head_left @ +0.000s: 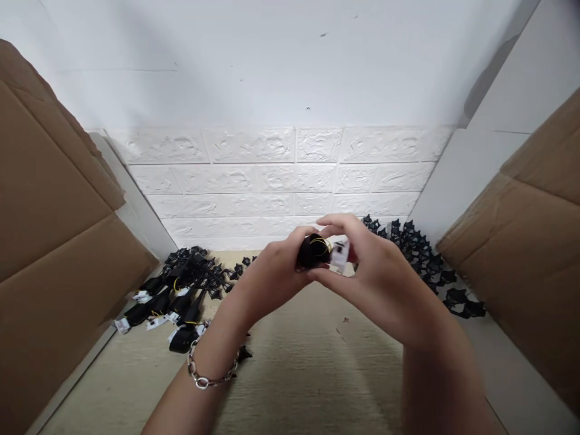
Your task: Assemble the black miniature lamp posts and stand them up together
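Above the middle of the table, my left hand (283, 260) is wrapped round a black hollow cylindrical housing (312, 252), its open end facing me. Thin yellow wire shows inside that opening. My right hand (367, 254) curls in from the right, its fingers closed around a small white plastic piece (339, 255) with a dark spot. The white piece sits right beside the housing's mouth; whether the two touch is unclear. A bit of red shows behind the white piece, too small to name. My left wrist wears a silver chain bracelet (203, 382).
Black housings (154, 305) with yellow wires and white ends lie piled on the table's left. Many small black lantern-like parts (419, 254) stand at the back right. Cardboard flaps (49, 181) flank both sides, and a white brick-pattern wall (254, 181) closes the back.
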Demonstrator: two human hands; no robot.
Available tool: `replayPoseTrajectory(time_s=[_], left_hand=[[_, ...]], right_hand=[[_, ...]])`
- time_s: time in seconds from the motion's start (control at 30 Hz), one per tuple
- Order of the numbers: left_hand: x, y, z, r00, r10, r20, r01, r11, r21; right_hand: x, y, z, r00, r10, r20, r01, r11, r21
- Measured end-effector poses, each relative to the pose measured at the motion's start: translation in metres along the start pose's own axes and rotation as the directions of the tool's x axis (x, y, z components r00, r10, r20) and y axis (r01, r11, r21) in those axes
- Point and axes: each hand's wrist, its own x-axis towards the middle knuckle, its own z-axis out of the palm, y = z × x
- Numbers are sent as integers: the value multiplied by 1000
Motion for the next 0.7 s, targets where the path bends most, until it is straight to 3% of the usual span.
replayPoseTrajectory(time_s=[0.23, 0.43, 0.6, 0.7], left_hand=[[2, -3, -3, 1000, -3, -6, 3, 1000, 2], [2, -8, -5, 995, -80, 56, 90, 977, -195], [2, -8, -7, 979, 53, 195, -9, 976, -220], [1, -6, -6, 973, 84, 215, -41, 979, -199]], right_hand=[[-2, 9, -9, 1000, 20, 6, -20, 1000, 22], [-3, 17, -19, 999, -31, 26, 32, 999, -26], [-4, 19, -23, 999, -31, 24, 32, 999, -34], [-4, 20, -22, 999, -19, 51, 19, 1000, -1]])
